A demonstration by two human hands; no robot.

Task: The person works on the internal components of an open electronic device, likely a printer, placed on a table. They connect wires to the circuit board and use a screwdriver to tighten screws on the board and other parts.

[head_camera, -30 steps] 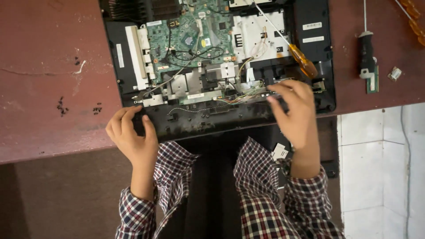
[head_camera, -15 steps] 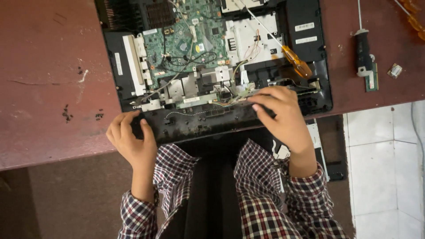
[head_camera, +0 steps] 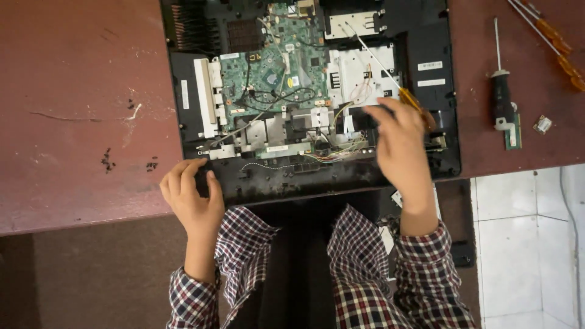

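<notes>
Opened black plastic laptop chassis (head_camera: 436, 91) lies on the reddish table: cover already off, green circuit board (head_camera: 271, 73) still seated (cables attached). Left hand (head_camera: 192, 195) curls over the chassis's near-left edge. Right hand (head_camera: 399, 143), fingers loosely spread, hovers above its right side, gripping nothing; an orange-handled screwdriver (head_camera: 390, 76) rests there.

A worn reddish-brown tabletop (head_camera: 73, 91) carries an opened laptop chassis (head_camera: 432, 91) overhanging its near edge. Toward the right edge lie a black-handled screwdriver (head_camera: 502, 91), a small green circuit module (head_camera: 512, 131) touching its handle, a small metal piece (head_camera: 542, 125), and two orange-handled screwdrivers (head_camera: 557, 45) at the far right corner.
</notes>
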